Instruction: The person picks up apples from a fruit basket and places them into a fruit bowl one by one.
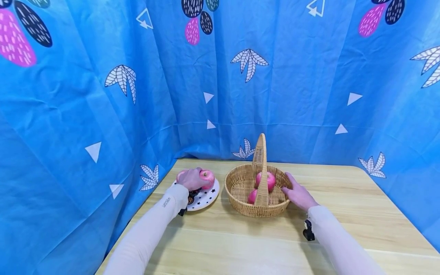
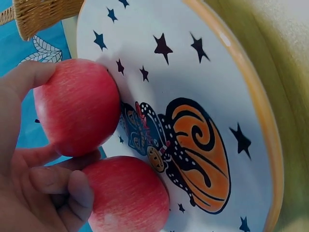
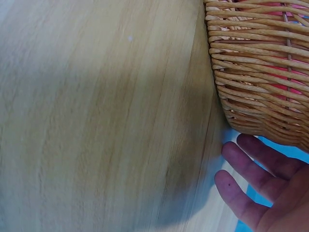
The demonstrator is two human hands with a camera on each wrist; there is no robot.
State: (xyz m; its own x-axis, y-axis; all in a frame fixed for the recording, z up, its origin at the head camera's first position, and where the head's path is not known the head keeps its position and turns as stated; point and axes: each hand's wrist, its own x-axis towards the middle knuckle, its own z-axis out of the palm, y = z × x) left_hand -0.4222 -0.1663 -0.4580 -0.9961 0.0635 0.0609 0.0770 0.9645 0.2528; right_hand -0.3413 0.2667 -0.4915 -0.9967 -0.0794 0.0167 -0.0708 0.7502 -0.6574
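Left hand (image 1: 190, 179) pinching round red apple (image 2: 78, 106) at white star-patterned plate (image 1: 207, 197). Right hand (image 1: 300, 194), fingers spread, at oval tan wicker basket (image 1: 240, 204).

We can read no word for certain. The only writing we find is a short line of small dark lettering (image 1: 166, 202) on the pale left sleeve (image 1: 148, 229), close to the cuff (image 1: 180, 194), and it is too small for us to make out. For signs, we see dark five-pointed stars (image 2: 162, 47) printed on the white plate (image 2: 207, 79) at the left, solid white triangles (image 1: 93, 151) on the blue curtain (image 1: 292, 95) to the left, right and far side, and, higher up, two outlined triangles (image 1: 144, 23) holding arrowhead shapes.
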